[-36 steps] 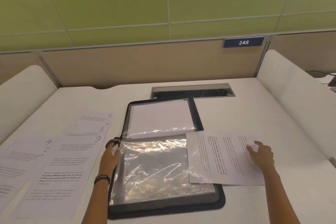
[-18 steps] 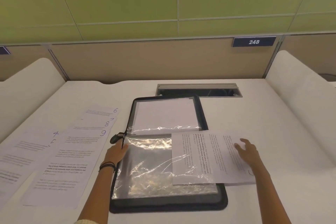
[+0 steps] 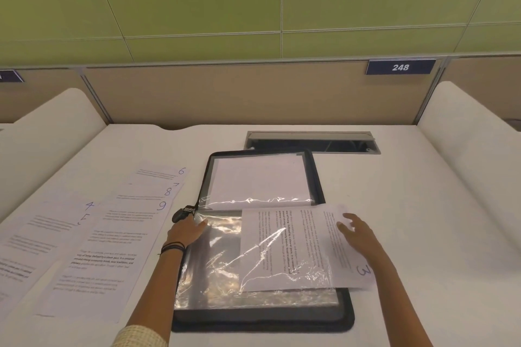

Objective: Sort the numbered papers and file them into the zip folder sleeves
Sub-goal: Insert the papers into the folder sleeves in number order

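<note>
Paper 3 [image 3: 304, 248], half inside the sleeve [image 3: 214, 267] with its numbered end overhanging the folder's [image 3: 262, 323] right edge, wants an even leftward push from the flat, open-fingered right hand [image 3: 358, 234] while the left hand [image 3: 184, 231], grip unclear, pins the sleeve's far-left corner.

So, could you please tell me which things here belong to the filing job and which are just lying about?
Job: zip folder, clear sleeve, paper 3 partly inside it, numbered papers on the left, left hand at the sleeve's corner, right hand flat on paper 3.

Lying about: 248 sign, cable hatch.
</note>
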A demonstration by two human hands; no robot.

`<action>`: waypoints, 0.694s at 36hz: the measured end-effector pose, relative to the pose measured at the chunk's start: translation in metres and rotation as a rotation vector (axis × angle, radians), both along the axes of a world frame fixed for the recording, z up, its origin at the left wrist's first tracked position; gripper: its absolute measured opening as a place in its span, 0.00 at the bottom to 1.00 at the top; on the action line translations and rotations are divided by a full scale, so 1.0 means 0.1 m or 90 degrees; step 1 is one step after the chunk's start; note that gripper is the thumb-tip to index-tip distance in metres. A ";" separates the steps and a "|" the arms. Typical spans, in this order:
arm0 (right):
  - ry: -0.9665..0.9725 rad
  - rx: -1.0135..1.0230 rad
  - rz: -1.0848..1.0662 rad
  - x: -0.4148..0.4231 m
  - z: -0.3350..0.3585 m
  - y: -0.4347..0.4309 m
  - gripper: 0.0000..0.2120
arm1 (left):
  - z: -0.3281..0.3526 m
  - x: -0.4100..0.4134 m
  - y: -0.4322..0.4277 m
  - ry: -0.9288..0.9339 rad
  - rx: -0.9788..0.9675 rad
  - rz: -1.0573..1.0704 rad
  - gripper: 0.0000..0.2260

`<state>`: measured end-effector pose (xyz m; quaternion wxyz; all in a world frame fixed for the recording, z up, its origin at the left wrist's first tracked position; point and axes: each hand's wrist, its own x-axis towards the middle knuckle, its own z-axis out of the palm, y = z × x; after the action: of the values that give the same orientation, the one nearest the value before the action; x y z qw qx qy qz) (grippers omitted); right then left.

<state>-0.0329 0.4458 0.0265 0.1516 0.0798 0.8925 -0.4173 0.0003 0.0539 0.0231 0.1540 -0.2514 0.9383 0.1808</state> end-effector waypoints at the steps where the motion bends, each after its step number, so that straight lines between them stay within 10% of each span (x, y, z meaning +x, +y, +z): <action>1: 0.002 0.002 0.002 0.00 0.01 -0.01 0.23 | 0.00 0.00 0.01 0.001 -0.002 0.001 0.26; 11: 0.105 0.032 -0.174 0.00 -0.09 0.21 0.14 | 0.03 -0.03 0.07 0.003 -0.021 -0.019 0.24; 25: -0.056 -0.267 -0.197 -0.04 -0.16 0.40 0.05 | 0.07 -0.05 -0.06 -0.005 -0.021 -0.042 0.28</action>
<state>-0.0364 0.4857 0.0104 0.1379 0.2002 0.7562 -0.6075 -0.0047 0.0476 0.0297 0.1596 -0.2233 0.9484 0.1590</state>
